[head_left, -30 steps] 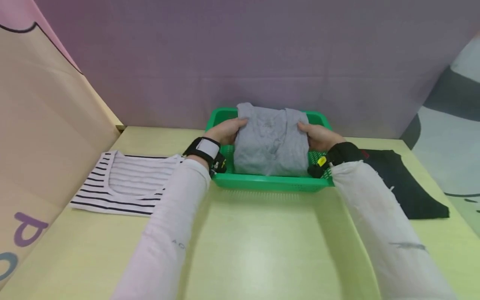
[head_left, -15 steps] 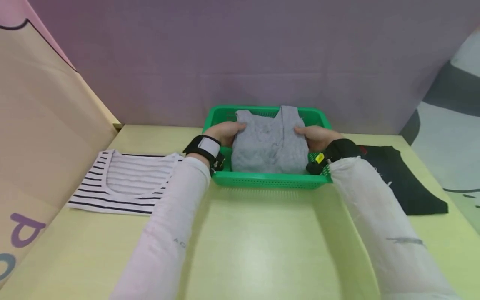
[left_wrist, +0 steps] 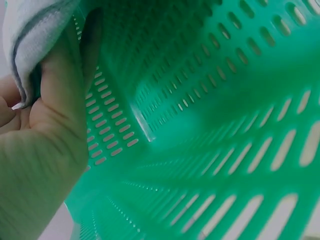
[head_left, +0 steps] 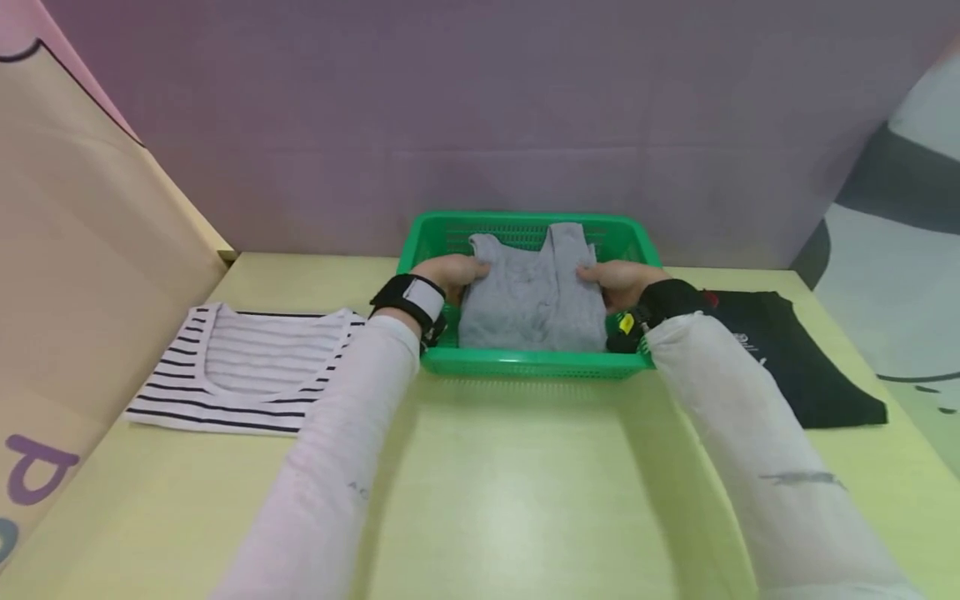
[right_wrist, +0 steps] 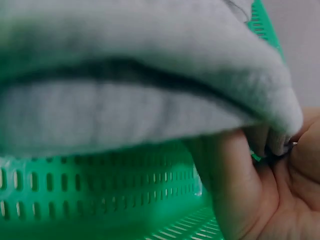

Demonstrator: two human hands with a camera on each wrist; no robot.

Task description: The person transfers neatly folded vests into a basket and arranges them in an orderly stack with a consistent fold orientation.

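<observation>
A folded grey garment point(head_left: 532, 287) lies low inside a green perforated basket point(head_left: 525, 363) at the back middle of the table. My left hand point(head_left: 450, 272) grips the garment's left edge, and my right hand point(head_left: 618, 282) grips its right edge. In the left wrist view my left hand point(left_wrist: 45, 150) pinches the grey cloth point(left_wrist: 30, 35) against the basket wall point(left_wrist: 210, 150). In the right wrist view my right hand point(right_wrist: 260, 180) curls under the folded grey garment point(right_wrist: 135, 85), just above the basket floor point(right_wrist: 100, 200).
A black-and-white striped top point(head_left: 247, 367) lies flat on the left of the yellow-green table point(head_left: 495, 500). A black garment point(head_left: 795, 358) lies flat on the right. Upright panels close off the left, back and right sides.
Both hands have lowered the grey garment from above the basket's rim down into the basket. The camera has tilted slightly.
</observation>
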